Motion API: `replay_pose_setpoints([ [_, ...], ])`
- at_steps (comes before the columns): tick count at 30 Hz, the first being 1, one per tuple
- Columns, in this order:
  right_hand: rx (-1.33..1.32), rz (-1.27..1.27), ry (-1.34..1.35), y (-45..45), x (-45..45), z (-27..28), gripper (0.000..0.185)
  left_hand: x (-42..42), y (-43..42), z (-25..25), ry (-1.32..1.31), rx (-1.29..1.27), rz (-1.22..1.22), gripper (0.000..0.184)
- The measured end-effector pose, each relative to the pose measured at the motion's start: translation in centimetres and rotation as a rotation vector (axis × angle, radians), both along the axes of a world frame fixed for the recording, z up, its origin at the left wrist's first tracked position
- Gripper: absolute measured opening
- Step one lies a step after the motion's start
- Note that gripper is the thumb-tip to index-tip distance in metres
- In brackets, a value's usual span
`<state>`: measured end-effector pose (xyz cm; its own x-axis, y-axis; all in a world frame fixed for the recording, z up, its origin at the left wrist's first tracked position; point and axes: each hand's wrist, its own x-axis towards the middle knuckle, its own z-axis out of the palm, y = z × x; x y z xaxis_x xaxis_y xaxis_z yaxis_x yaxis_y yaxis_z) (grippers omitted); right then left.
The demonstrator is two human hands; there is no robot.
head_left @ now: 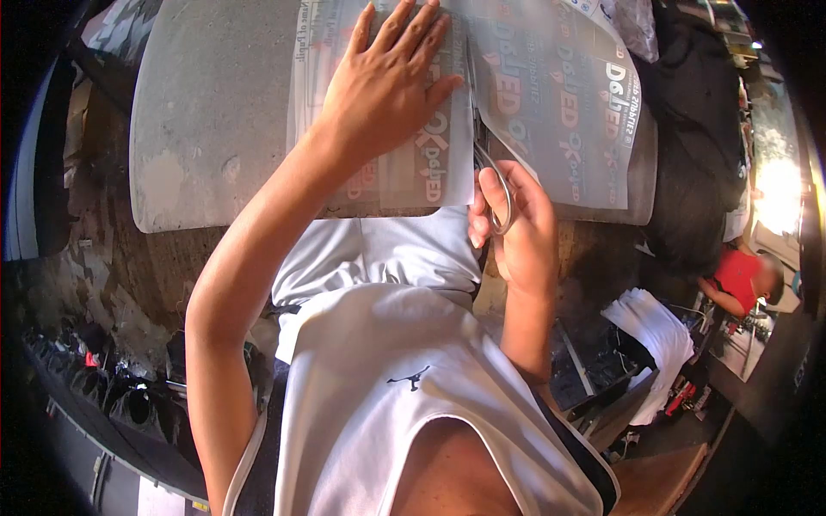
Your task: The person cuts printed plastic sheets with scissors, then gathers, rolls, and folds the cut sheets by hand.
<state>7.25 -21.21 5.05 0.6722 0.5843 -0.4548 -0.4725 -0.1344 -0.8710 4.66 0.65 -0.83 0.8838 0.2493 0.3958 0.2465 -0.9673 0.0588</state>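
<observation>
My left hand lies flat with spread fingers on a printed translucent sheet, pressing it to a grey board over my lap. In my right hand is a pair of metal scissors, the thumb and fingers about its handle loops. The scissor blades point away from me along a split in the sheeting. To the right of that split, another printed piece spreads apart from the part under my left hand, its lower end curving to a point.
Dark cloth hangs at the board's right side. White cloth is draped over something lower right. A person in a red top sits farther right. Dark items line the lower left, and a crumpled clear plastic rests at the top right.
</observation>
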Motion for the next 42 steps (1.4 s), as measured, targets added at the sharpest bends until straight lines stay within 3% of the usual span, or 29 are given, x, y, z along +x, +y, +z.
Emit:
replay_pose_setpoints([
  [4, 0.011, -0.017, 0.033, 0.1, 0.0, -0.1, 0.028, -0.1, -0.1, 0.8, -0.011, -0.035, 0.003, 0.068],
  [6, 0.020, -0.013, 0.036, 0.2, -0.1, -0.4, 0.029, -0.2, 0.5, 2.0, 0.067, -0.253, -0.088, 0.077],
  [10, 0.011, -0.008, 0.036, 0.3, 0.0, -0.2, 0.030, -0.2, 0.3, 1.6, 0.065, -0.235, -0.080, 0.073],
  [12, 0.023, -0.014, 0.045, 0.3, 0.1, -0.1, 0.030, 0.0, -0.2, 0.6, -0.003, -0.042, -0.004, 0.068],
  [16, 0.035, -0.008, 0.052, 0.3, 0.4, -0.1, 0.030, -0.2, 0.0, 1.2, -0.017, -0.068, -0.025, 0.067],
  [18, 0.038, 0.002, 0.056, 0.4, 0.6, 0.0, 0.029, -0.3, 0.4, 2.1, 0.018, -0.242, -0.094, 0.070],
  [21, 0.019, 0.007, 0.041, 0.6, 0.8, 0.1, 0.030, -0.2, -0.2, 1.0, -0.021, -0.089, -0.032, 0.067],
  [42, 0.041, -0.004, 0.082, 2.2, 1.8, 0.1, 0.030, -0.5, 0.0, 1.9, -0.014, -0.209, -0.052, 0.062],
])
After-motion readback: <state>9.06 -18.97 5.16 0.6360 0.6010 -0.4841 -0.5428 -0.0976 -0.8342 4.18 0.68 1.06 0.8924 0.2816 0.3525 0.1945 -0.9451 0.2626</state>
